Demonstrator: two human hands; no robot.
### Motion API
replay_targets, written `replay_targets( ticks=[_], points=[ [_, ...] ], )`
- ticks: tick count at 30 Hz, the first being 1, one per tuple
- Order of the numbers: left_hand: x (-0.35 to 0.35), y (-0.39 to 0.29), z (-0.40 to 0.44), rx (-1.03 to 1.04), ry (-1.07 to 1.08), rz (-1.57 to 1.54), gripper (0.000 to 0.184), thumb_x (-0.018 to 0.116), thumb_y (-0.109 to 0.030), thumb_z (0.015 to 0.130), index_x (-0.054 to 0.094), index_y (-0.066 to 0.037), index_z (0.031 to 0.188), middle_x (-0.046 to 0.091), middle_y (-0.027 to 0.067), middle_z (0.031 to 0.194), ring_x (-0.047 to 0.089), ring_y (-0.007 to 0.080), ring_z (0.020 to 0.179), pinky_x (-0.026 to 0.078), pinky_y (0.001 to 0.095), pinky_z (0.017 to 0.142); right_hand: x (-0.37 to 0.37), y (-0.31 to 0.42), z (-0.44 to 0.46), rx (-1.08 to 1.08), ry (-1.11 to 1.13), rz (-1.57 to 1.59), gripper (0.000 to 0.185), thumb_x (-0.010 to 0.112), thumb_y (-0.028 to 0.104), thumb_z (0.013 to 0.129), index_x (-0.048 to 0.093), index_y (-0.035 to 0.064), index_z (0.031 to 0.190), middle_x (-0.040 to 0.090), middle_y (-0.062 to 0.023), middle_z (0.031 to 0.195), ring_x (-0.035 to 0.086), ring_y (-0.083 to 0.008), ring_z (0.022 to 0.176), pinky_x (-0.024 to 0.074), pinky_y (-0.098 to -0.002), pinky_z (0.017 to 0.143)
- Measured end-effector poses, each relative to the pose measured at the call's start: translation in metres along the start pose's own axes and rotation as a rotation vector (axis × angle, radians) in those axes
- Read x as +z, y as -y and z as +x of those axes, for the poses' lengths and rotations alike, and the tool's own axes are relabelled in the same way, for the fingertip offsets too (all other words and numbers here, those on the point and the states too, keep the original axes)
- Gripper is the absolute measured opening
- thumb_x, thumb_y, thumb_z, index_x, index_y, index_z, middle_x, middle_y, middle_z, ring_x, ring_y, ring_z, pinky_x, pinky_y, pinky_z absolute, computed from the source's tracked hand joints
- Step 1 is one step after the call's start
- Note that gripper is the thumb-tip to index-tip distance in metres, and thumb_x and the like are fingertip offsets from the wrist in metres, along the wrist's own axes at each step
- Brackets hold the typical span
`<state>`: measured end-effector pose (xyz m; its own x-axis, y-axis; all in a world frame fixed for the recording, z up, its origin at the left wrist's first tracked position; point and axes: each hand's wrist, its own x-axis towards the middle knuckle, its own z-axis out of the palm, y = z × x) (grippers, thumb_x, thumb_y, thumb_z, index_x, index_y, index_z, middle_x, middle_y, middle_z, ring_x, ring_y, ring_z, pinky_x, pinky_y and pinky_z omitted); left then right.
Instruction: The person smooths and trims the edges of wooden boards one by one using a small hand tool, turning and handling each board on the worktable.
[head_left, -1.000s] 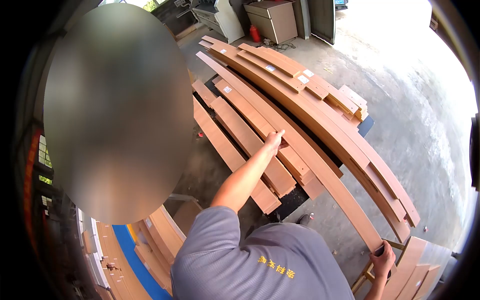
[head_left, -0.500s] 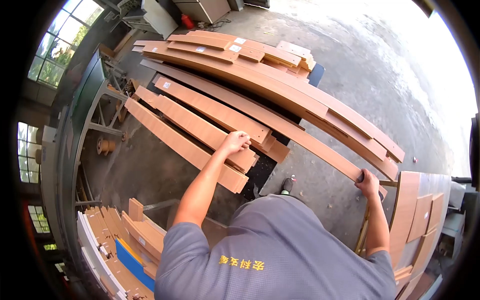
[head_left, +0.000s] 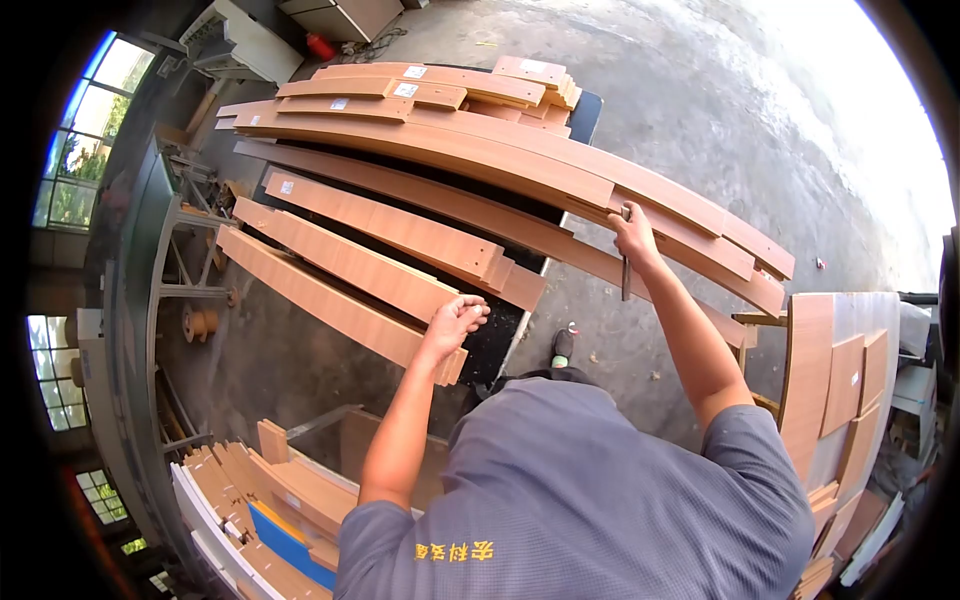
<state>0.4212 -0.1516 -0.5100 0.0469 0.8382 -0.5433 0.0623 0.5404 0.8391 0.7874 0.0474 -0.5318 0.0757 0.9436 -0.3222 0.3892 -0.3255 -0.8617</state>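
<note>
My right hand (head_left: pixel 636 238) is closed around a thin dark tool (head_left: pixel 626 275), held upright above the long narrow board (head_left: pixel 540 238), near that board's right part. My left hand (head_left: pixel 455 325) has its fingers curled beside the near ends of the shorter wooden boards (head_left: pixel 370 270). Whether something small is between those fingers is hidden. Behind the long narrow board lies a stack of longer boards (head_left: pixel 500 160), with shorter pieces and white labels on top.
A panel with smaller boards (head_left: pixel 845 380) stands at the right. More boards and a blue piece (head_left: pixel 290 548) lie at the lower left. A green-topped bench (head_left: pixel 135 260) is on the left. A red bottle (head_left: pixel 320 46) stands at the back.
My right hand has let go of the long narrow board's near end and moved up and left with the dark tool. My left hand has come off that board and moved toward the shorter boards.
</note>
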Motion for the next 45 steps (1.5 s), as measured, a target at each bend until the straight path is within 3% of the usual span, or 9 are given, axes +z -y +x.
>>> replay_targets(
  ticks=[5, 10, 17, 19, 22, 27, 31, 34, 45],
  points=[
    [0.017, -0.008, 0.024, 0.002, 0.079, -0.060, 0.040, 0.060, -0.023, 0.108, 0.055, 0.001, 0.139, 0.070, 0.0146, 0.126, 0.069, 0.0183, 0.107, 0.056, 0.0296, 0.088, 0.042, 0.028, 0.003, 0.207, 0.101, 0.509, 0.070, 0.063, 0.018, 0.097, 0.030, 0.0060, 0.157, 0.056, -0.0130, 0.132, 0.060, -0.0178, 0.063, 0.0413, -0.0298, 0.046],
    [0.039, -0.054, 0.077, -0.023, 0.010, -0.300, 0.039, 0.061, -0.031, 0.108, 0.057, -0.003, 0.134, 0.072, 0.0127, 0.119, 0.071, 0.0202, 0.103, 0.058, 0.0341, 0.090, 0.064, -0.016, 0.045, 0.272, -0.308, 0.550, 0.032, 0.075, 0.023, 0.094, 0.057, 0.0060, 0.114, 0.056, -0.0011, 0.078, 0.048, -0.0119, 0.053, 0.0374, -0.0287, 0.042],
    [0.062, -0.070, 0.205, -0.117, -0.421, -0.823, 0.048, 0.071, -0.038, 0.100, 0.064, -0.003, 0.132, 0.072, 0.0142, 0.121, 0.068, 0.0256, 0.114, 0.055, 0.0426, 0.102, 0.043, -0.016, -0.086, 0.068, 0.077, 0.583, 0.062, 0.072, 0.009, 0.095, 0.043, 0.0098, 0.150, 0.066, -0.0020, 0.089, 0.041, -0.0014, 0.054, 0.0309, -0.0189, 0.043],
    [0.042, -0.067, 0.198, 0.176, -0.376, -1.121, 0.034, 0.074, -0.028, 0.098, 0.073, -0.001, 0.119, 0.076, 0.0146, 0.116, 0.073, 0.0242, 0.105, 0.060, 0.0422, 0.093, 0.043, -0.026, -0.112, 0.046, 0.077, 0.602, 0.061, 0.070, 0.008, 0.096, 0.043, 0.0104, 0.152, 0.068, -0.0042, 0.088, 0.039, -0.0010, 0.052, 0.0308, -0.0194, 0.043],
    [0.023, -0.079, 0.188, 0.266, -0.434, -1.006, 0.020, 0.078, -0.009, 0.092, 0.074, 0.002, 0.107, 0.078, 0.0133, 0.103, 0.078, 0.0249, 0.089, 0.063, 0.0399, 0.084, 0.041, -0.010, -0.131, 0.071, 0.069, 0.601, 0.059, 0.065, 0.009, 0.099, 0.042, 0.0133, 0.153, 0.067, -0.0071, 0.087, 0.040, -0.0014, 0.052, 0.0308, -0.0193, 0.044],
    [0.035, -0.088, 0.213, 0.257, -0.829, -0.341, 0.030, 0.080, -0.018, 0.087, 0.061, 0.004, 0.078, 0.065, 0.0094, 0.079, 0.062, 0.0178, 0.072, 0.052, 0.0375, 0.064, 0.015, 0.009, -0.106, 0.258, 0.140, 0.698, 0.044, 0.062, 0.015, 0.100, 0.051, 0.0101, 0.143, 0.062, -0.0030, 0.085, 0.042, -0.0029, 0.052, 0.0293, -0.0206, 0.043],
    [0.024, -0.100, 0.227, 0.251, -0.773, -0.345, 0.027, 0.078, -0.015, 0.087, 0.064, 0.008, 0.087, 0.069, 0.0153, 0.090, 0.066, 0.0197, 0.083, 0.055, 0.0384, 0.071, 0.013, 0.013, -0.088, 0.132, 0.147, 0.665, 0.038, 0.065, 0.016, 0.100, 0.054, 0.0054, 0.135, 0.055, 0.0007, 0.084, 0.043, -0.0038, 0.056, 0.0284, -0.0217, 0.046],
    [0.007, -0.111, 0.189, 0.198, -0.341, -0.929, 0.025, 0.072, -0.013, 0.096, 0.071, 0.004, 0.114, 0.075, 0.0157, 0.107, 0.075, 0.0279, 0.096, 0.061, 0.0432, 0.089, 0.024, 0.020, -0.103, -0.064, 0.056, 0.619, 0.038, 0.067, 0.010, 0.097, 0.053, 0.0032, 0.131, 0.054, 0.0027, 0.083, 0.044, -0.0031, 0.061, 0.0300, -0.0213, 0.050],
    [-0.040, -0.059, 0.117, 0.370, -0.487, -1.008, 0.028, 0.071, -0.030, 0.100, 0.071, -0.006, 0.115, 0.076, 0.0071, 0.109, 0.073, 0.0212, 0.097, 0.060, 0.0380, 0.084, -0.014, 0.000, -0.210, 0.007, 0.295, 0.549, 0.043, 0.076, 0.004, 0.088, 0.052, 0.0079, 0.123, 0.063, 0.0011, 0.093, 0.052, -0.0049, 0.076, 0.0379, -0.0203, 0.062]
  ],
)
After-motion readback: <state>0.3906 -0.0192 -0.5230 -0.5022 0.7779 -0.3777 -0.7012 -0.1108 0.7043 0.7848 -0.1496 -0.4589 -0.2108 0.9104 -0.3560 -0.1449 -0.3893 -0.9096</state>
